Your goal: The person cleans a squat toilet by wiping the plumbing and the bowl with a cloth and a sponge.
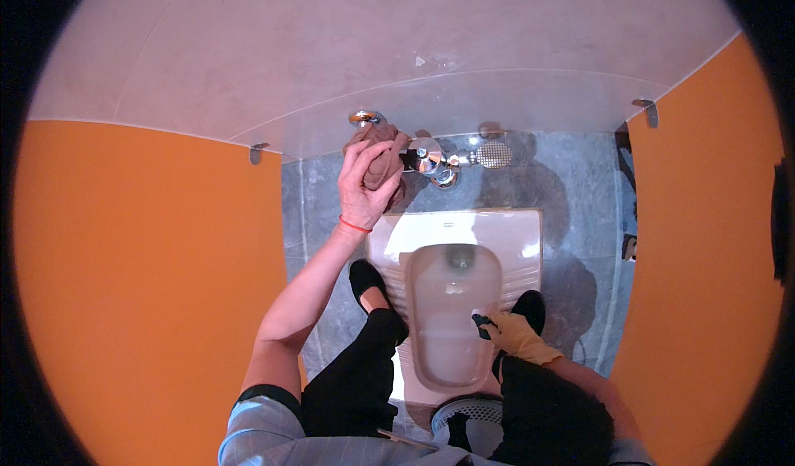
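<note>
My bare left hand (367,183) grips a brown cloth (380,159) against the left end of the chrome flush valve (428,154), close to a round chrome wall fitting (364,117). At the lower right, my right hand (510,334) wears a yellowish glove and holds a small dark object (483,326), perhaps a handle or nozzle, above the right side of a squat toilet (518,227). What kind of object it is I cannot tell. The toilet's white ceramic bowl lies between my feet.
Orange partitions stand at left (149,249) and right (702,249), with metal brackets (258,153) near the pale wall. A perforated wastebasket (442,413) sits between my legs. Right of the valve is a round mesh-like chrome fitting (494,154). The floor is grey tile.
</note>
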A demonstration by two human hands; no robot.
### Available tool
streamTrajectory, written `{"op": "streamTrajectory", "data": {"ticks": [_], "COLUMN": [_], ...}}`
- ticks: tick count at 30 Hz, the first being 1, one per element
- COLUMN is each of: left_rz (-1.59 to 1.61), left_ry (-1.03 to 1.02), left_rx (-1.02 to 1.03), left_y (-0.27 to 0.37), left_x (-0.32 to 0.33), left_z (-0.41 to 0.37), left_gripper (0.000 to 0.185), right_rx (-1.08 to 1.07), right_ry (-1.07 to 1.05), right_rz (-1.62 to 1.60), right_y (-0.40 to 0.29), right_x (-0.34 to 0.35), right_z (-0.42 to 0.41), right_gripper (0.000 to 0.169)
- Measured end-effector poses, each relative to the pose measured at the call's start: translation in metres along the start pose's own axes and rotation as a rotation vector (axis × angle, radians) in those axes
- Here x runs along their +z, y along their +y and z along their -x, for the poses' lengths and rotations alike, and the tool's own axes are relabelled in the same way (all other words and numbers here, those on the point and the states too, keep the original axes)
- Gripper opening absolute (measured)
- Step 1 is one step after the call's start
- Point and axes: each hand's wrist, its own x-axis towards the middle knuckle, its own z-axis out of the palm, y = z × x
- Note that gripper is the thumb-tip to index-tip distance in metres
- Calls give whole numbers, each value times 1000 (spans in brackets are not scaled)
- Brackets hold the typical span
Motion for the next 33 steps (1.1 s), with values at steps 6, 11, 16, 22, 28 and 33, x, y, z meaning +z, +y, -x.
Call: {"op": "streamTrajectory", "data": {"ticks": [6, 11, 16, 22, 28, 33], "left_rz": [-239, -379, -343, -124, -130, 6], "left_ry": [-216, -217, -195, -126, -99, -10], "left_rx": [226, 235, 114, -28, -8, 21], "left_y": [12, 17, -4, -10, -28, -30], "left_x": [6, 2, -11, -7, -13, -1], "left_z": [-5, -5, 15, 7, 6, 9], "left_gripper": [70, 69, 44, 51, 53, 50], "right_rx": [-39, 50, 350, 303, 314, 191], "right_ry": [66, 7, 4, 350, 271, 302], "right_rz": [17, -23, -244, -572, 29, 442], "right_y": [2, -5, -29, -64, -225, -278], "right_x": [4, -4, -18, -90, -228, -249], "right_z": [1, -1, -9, -77, -129, -158], "right_gripper": [25, 25, 35, 35, 36, 37]}}
